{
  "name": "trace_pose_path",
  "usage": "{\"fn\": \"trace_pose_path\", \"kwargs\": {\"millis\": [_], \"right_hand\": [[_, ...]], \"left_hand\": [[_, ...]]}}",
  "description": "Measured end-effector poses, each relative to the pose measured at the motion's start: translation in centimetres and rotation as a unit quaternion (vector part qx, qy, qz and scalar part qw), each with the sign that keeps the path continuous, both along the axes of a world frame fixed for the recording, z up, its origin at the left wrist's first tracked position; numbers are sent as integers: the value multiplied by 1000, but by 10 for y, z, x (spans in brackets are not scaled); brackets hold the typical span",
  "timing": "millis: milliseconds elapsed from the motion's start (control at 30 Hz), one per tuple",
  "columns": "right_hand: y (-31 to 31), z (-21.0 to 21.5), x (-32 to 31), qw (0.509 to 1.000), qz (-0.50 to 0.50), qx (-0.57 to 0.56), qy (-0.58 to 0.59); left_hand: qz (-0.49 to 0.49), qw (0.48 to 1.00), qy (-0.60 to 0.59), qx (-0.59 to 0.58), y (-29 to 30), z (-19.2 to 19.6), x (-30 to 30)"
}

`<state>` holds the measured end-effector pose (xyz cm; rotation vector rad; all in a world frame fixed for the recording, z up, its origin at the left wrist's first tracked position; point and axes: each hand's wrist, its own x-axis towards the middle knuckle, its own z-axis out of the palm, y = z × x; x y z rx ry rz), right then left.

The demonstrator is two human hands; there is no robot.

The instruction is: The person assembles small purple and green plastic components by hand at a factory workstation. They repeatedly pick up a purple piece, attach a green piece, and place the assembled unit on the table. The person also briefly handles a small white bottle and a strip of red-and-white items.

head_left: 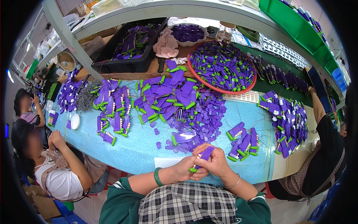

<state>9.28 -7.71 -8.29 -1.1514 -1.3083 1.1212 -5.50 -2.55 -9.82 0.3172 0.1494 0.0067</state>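
Left hand: the left hand (pixel 185 168) sits at the near edge of the counter (pixel 138 149), fingers curled shut around the lower, green-tipped end of a purple tag (pixel 203 155); a green bangle (pixel 158 176) rings its wrist.
Right hand: the right hand (pixel 216 162) presses against the left from the right side, its grip closed on the upper purple part of the same tag, thumb and fingers pinching it; a thin bracelet (pixel 234 184) circles the wrist.
Held piece: the tag lies slanted between the two hands, purple end up and to the right, green end down and to the left, a striped band showing along its middle. It is lifted just over the near rim of the counter, touching both hands.
Just beside: a white sheet (pixel 166 161) lies flat on the counter, touching the left side of the left hand.
Right of the hands: a small finished stack (pixel 244 141) of purple tags with green tips lies near, neatly fanned.
Far of the hands: a loose heap of purple pieces (pixel 186 108) spreads over the middle of the counter.
Far right: a red tray (pixel 223 90) heaped with the same purple and green parts.
Far left: a black crate (pixel 123 64) holding more of them.
People: one person (pixel 56 164) sits at the left end of the counter, another person (pixel 328 149) at the right end, each with their own pile.
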Motion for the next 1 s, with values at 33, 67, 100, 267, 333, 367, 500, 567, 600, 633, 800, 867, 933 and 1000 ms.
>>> {"fn": "trace_pose_path", "kwargs": {"millis": [33,67,100,267,333,367,500,567,600,633,800,867,933,1000], "right_hand": [[-1,-4,-1,999,-5,22,27],[-3,-5,0,997,1,-20,71],[-5,-7,3,991,5,-62,115],[0,21,3,934,12,-66,352],[0,18,10,937,-25,-98,335],[1,17,13,937,-43,-115,327],[0,19,15,942,17,-157,297],[4,23,10,943,7,-143,300],[5,23,9,945,7,-139,295],[6,22,9,948,6,-135,289],[7,22,9,947,15,-154,282],[7,21,9,938,28,-184,293],[5,20,8,916,45,-237,320],[1,19,7,891,69,-269,358]], "left_hand": [[-33,998,-51,5,1,-5,0],[-30,999,-38,8,-1,-8,-2],[-31,999,-25,10,1,3,-2],[198,810,96,544,9,29,-8],[287,619,75,727,17,39,-16],[324,505,61,798,22,44,-18],[350,203,-48,913,39,57,-18],[361,186,-64,912,38,49,-18],[361,188,-75,910,38,45,-20],[361,190,-87,909,37,42,-21],[364,204,-135,899,31,39,-22],[370,203,-150,894,29,39,-22],[370,204,-159,892,27,43,-22],[362,193,-156,899,26,45,-24]]}}
